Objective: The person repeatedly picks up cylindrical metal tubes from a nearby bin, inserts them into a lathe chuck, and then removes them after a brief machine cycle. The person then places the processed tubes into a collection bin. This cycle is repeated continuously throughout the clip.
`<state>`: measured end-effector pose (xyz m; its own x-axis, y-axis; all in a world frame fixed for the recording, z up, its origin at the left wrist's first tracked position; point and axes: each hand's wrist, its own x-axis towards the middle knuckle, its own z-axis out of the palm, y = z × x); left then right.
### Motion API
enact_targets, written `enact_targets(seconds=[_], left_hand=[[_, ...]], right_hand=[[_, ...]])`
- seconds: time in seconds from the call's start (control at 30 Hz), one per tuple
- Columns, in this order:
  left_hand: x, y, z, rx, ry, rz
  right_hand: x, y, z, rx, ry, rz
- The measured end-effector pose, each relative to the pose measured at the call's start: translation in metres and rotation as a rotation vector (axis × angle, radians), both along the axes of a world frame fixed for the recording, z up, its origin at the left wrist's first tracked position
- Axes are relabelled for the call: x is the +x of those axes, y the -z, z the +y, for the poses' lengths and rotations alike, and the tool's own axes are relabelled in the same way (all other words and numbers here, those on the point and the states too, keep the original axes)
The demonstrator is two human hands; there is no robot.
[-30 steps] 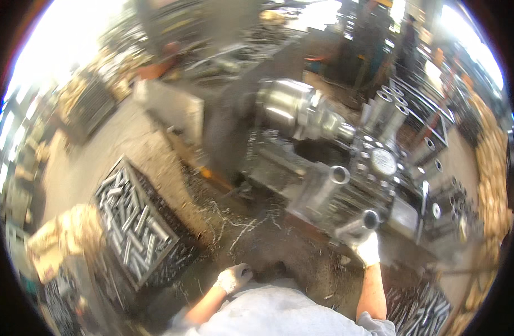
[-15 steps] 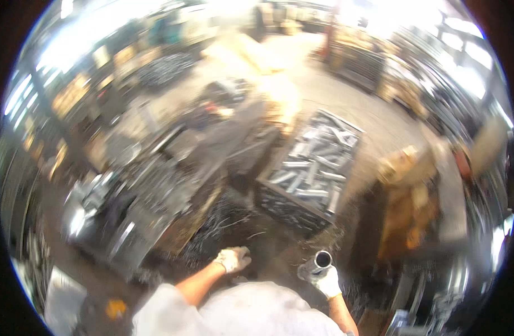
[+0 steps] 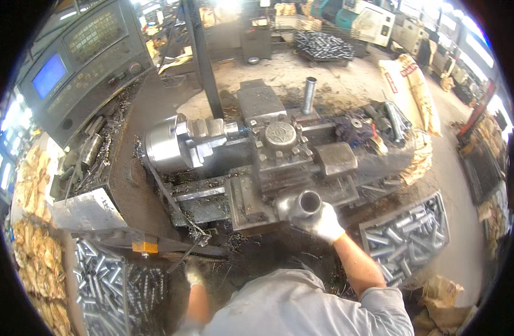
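Note:
My right hand [image 3: 327, 224], in a pale work glove, is closed round a short metal tube [image 3: 309, 206] with its open end up. It is just in front of the lathe's tool turret [image 3: 280, 134]. My left hand [image 3: 194, 276], also gloved, hangs low by a thin metal rod [image 3: 187, 255] under the machine's front edge. Its fingers are too small and blurred to make out, and whether it touches the rod is unclear. The lathe's shiny chuck [image 3: 170, 144] is at the left of the machine bed, with jaws facing the turret.
A control panel [image 3: 52, 78] with a blue screen rises at far left. Metal tubes fill a bin [image 3: 443, 203] on the right and lie in a heap [image 3: 97, 280] at lower left, beside dark shavings [image 3: 148, 288]. One tube [image 3: 309, 95] stands upright behind the turret.
My view has swung round so the lathe is now in front and the tube bin is at the right. The right hand keeps the tube and is nearer the machine; the left hand is lower.

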<state>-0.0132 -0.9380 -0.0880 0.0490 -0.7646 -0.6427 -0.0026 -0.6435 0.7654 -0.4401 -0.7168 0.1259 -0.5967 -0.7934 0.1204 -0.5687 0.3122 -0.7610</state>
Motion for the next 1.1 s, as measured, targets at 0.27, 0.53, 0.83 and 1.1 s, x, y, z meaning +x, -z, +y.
enact_targets(seconds=[0.27,0.53,0.83,1.1], left_hand=[[0.066,-0.037,-0.067,-0.718,-0.423,-0.721],[0.022,-0.058,-0.053,-0.325,-0.471,0.012],[-0.268,-0.203,-0.061,-1.364,0.887,-0.896],[-0.253,-0.289,-0.225,-1.61,0.705,-1.336]], right_hand=[[-0.116,-0.037,-0.044,0.367,-0.58,0.172],[-0.237,-0.141,-0.169,-0.338,-0.768,0.503],[-0.195,-0.064,-0.416,0.718,-1.134,0.486],[-0.384,-0.12,-0.386,0.105,0.129,0.836]])
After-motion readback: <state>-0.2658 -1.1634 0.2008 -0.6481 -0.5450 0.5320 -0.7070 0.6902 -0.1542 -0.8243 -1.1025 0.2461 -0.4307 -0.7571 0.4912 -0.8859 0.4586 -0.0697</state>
